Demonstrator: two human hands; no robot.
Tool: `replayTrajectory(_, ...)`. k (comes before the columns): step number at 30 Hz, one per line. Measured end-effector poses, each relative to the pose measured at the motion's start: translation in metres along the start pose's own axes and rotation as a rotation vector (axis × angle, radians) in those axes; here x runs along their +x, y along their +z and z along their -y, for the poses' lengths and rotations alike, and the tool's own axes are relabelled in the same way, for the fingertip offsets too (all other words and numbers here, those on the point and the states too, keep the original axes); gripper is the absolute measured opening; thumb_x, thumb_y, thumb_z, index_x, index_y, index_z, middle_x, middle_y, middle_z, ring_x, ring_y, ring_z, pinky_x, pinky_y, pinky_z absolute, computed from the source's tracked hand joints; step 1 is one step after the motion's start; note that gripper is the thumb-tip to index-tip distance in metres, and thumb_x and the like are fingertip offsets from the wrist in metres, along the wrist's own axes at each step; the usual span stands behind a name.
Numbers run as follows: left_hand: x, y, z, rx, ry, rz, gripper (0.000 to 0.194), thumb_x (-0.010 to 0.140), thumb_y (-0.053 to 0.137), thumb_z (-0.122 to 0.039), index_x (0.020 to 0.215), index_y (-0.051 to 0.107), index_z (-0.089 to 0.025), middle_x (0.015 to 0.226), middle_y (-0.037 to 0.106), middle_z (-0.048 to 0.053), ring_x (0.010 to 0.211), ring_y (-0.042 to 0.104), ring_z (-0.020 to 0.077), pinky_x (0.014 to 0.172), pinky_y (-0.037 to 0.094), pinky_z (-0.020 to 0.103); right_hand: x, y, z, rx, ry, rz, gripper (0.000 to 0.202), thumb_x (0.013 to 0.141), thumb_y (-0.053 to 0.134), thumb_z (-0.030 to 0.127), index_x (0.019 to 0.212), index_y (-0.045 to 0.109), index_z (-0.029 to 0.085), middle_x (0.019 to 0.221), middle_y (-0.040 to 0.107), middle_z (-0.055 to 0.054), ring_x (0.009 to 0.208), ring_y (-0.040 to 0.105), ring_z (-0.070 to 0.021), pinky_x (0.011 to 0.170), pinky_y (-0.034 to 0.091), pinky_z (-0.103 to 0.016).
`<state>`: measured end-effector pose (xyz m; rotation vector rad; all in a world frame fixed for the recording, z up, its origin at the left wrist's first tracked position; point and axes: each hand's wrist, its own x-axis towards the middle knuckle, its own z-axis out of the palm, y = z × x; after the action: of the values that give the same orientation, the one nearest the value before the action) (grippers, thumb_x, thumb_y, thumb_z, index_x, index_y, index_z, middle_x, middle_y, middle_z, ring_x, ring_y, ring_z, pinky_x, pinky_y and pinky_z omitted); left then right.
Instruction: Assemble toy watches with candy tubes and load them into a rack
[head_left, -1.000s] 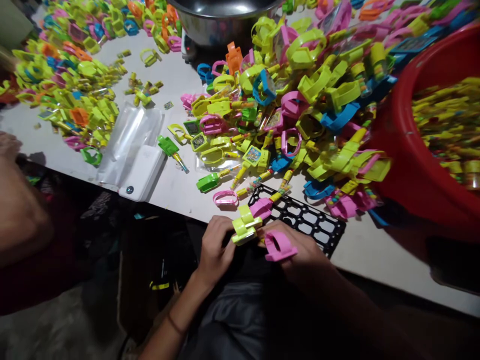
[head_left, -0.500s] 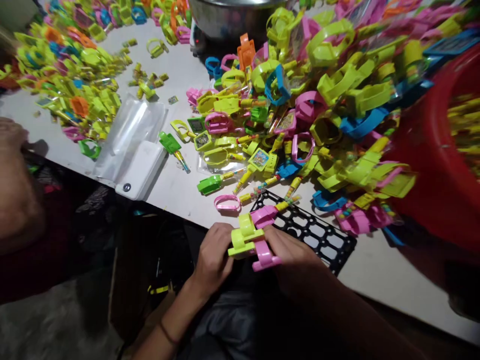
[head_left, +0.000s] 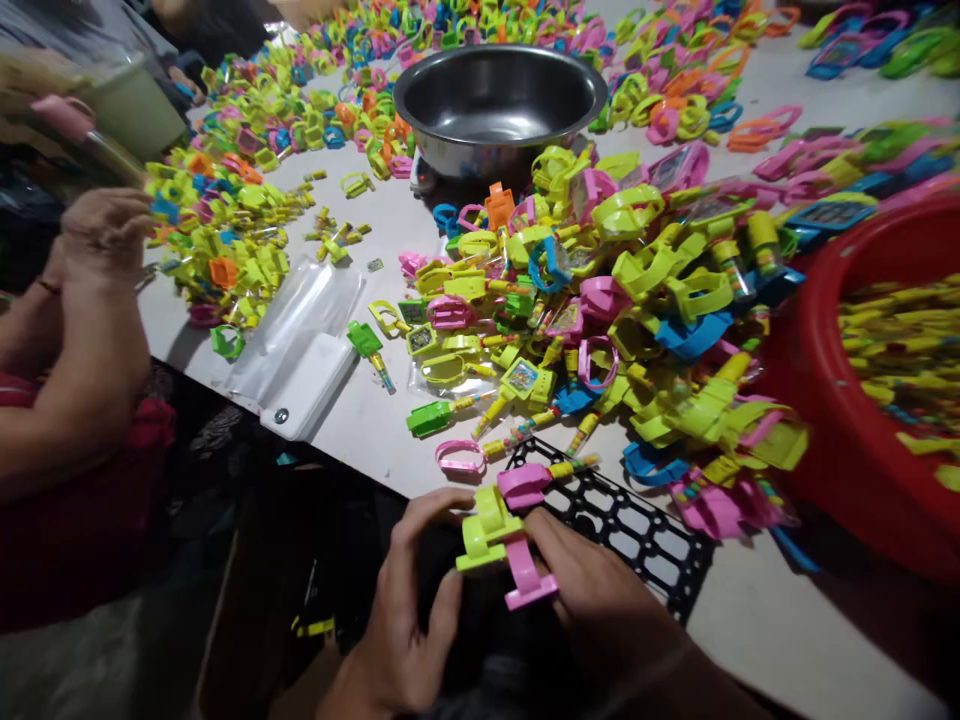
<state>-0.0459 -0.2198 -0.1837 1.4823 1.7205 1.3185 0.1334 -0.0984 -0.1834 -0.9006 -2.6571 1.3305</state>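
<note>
My right hand point(head_left: 592, 585) is closed on a small bunch of toy watches at the table's front edge. In it are yellow-green toy watches point(head_left: 487, 535) and a pink toy watch point(head_left: 529, 577); the fingers' inner side is hidden. Just left of the bunch, my left hand point(head_left: 409, 600) has thumb and forefinger spread apart, close to the yellow-green ones. Whether the forefinger touches them I cannot tell. Against the bunch's far side lies another pink toy watch point(head_left: 525, 485) with a candy-filled tube point(head_left: 574, 466). Beneath that is a black grid tray point(head_left: 637, 530).
A large heap of toy watches point(head_left: 525, 375) spreads beyond my hands. At right stands a red tub point(head_left: 817, 400) of yellow tubes. A steel bowl point(head_left: 499, 140) sits at the back. A white device with clear plastic point(head_left: 311, 385) lies left, near another person's arm point(head_left: 105, 320).
My left hand has loosened from the yellow-green watches, its thumb and forefinger now apart. The view has tilted up, showing more of the bowl and the other person's arms.
</note>
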Motion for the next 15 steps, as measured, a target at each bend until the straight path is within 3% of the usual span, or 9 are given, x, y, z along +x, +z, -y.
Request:
replayTrajectory(2,0.002,0.004,-0.008,-0.004,0.059,-0.058,0.044,0.108,0.053,-0.026,0.151,0.045,-0.018,0.144,0.055,0.015,0.135,0.057,0.0211,0.114,0.052,0.032,-0.001,0.004,0.0,-0.059,-0.033,-0.064,0.024,0.1,0.047,0.01,0.115,0.061,0.021,0.103,0.076,-0.007,0.093,0.079,-0.0226,0.071,0.053,-0.027)
replayTrajectory(6,0.009,0.009,-0.013,0.126,0.238,-0.091,0.037,0.105,0.06,-0.013,0.141,0.055,-0.014,0.133,0.059,0.012,0.131,0.06,0.0162,0.115,0.052,0.025,0.001,0.012,0.002,-0.233,-0.114,-0.251,0.025,0.103,0.044,0.009,0.112,0.064,0.021,0.085,0.071,-0.001,0.07,0.076,-0.0185,0.056,0.046,-0.029)
replayTrajectory(10,0.013,0.008,-0.012,0.212,0.32,-0.074,0.037,0.104,0.058,-0.01,0.141,0.054,-0.01,0.132,0.058,0.012,0.137,0.057,0.0175,0.119,0.05,0.027,0.004,0.016,0.002,-0.263,-0.11,-0.293,0.021,0.101,0.047,0.009,0.101,0.064,0.022,0.073,0.067,0.002,0.053,0.067,-0.0164,0.053,0.046,-0.029)
replayTrajectory(13,0.014,0.008,-0.012,0.241,0.303,-0.083,0.035,0.105,0.058,-0.009,0.14,0.056,-0.01,0.135,0.058,0.012,0.137,0.057,0.0162,0.121,0.048,0.024,0.004,0.021,-0.001,-0.273,-0.115,-0.318,0.021,0.1,0.047,0.007,0.098,0.063,0.022,0.078,0.072,-0.002,0.06,0.072,-0.019,0.058,0.052,-0.028)
replayTrajectory(15,0.015,0.008,-0.014,0.225,0.286,-0.099,0.034,0.104,0.058,-0.009,0.139,0.058,-0.01,0.135,0.06,0.011,0.136,0.058,0.016,0.119,0.049,0.023,0.003,0.026,-0.005,-0.286,-0.125,-0.34,0.023,0.1,0.046,0.006,0.108,0.064,0.019,0.089,0.078,-0.007,0.075,0.078,-0.0225,0.066,0.058,-0.028)
